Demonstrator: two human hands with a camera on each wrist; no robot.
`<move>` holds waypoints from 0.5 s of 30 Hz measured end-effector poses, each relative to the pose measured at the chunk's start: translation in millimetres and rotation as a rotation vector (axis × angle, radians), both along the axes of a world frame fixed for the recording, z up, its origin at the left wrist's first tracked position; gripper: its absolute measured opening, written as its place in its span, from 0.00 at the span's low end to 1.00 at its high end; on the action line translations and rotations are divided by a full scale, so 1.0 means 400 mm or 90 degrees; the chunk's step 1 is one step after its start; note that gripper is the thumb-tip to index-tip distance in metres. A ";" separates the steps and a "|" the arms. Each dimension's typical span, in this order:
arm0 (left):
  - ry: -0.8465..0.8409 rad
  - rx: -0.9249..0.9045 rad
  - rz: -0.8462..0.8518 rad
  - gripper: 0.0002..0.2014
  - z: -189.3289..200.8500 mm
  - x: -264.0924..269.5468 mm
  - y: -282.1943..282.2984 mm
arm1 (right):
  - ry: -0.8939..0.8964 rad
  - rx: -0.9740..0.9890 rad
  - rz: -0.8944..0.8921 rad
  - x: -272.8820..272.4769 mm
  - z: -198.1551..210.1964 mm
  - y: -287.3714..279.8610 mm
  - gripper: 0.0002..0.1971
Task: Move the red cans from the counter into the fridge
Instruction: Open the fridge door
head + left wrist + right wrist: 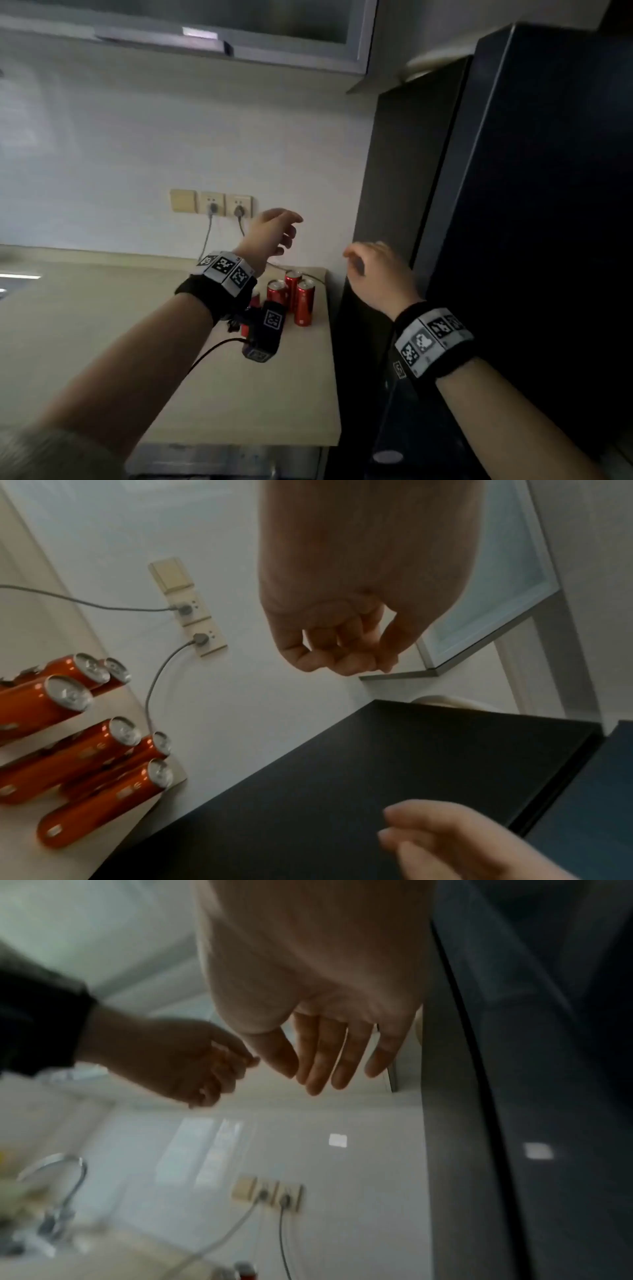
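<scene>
both arms raised over the counter, left hand up by the wall sockets, fingers loosely curled, nothing in it, right hand beside the black fridge, fingers relaxed and empty, red cans standing upright at the counter's far right corner, below the hands

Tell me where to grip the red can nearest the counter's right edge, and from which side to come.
Wrap the fingers round the mid-body of the red can, coming from the front right. It stands upright and slim, and other cans crowd its left and rear, while the counter edge side looks free. The right hand, empty, is probably the closer one.
</scene>
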State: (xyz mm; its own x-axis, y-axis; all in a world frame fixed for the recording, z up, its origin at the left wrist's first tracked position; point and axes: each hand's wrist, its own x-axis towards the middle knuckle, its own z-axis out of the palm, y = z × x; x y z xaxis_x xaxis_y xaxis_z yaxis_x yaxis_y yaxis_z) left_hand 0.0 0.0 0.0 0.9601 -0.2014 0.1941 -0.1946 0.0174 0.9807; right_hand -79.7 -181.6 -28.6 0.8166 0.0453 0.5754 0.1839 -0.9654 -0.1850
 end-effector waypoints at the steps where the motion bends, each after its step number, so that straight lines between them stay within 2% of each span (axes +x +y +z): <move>1: 0.000 0.011 -0.005 0.07 -0.017 0.004 -0.009 | 0.048 -0.062 -0.041 -0.001 -0.009 -0.006 0.12; 4: 0.030 0.039 -0.023 0.07 -0.060 -0.005 -0.035 | 0.138 -0.210 -0.124 -0.002 -0.037 -0.031 0.13; 8: 0.059 0.056 -0.038 0.08 -0.112 -0.027 -0.075 | 0.188 -0.330 -0.178 -0.014 -0.061 -0.059 0.13; 11: 0.066 0.095 -0.048 0.08 -0.154 -0.048 -0.112 | 0.250 -0.464 -0.222 -0.022 -0.075 -0.073 0.15; 15: 0.076 0.153 -0.109 0.08 -0.222 -0.070 -0.165 | 0.293 -0.575 -0.259 -0.014 -0.084 -0.083 0.18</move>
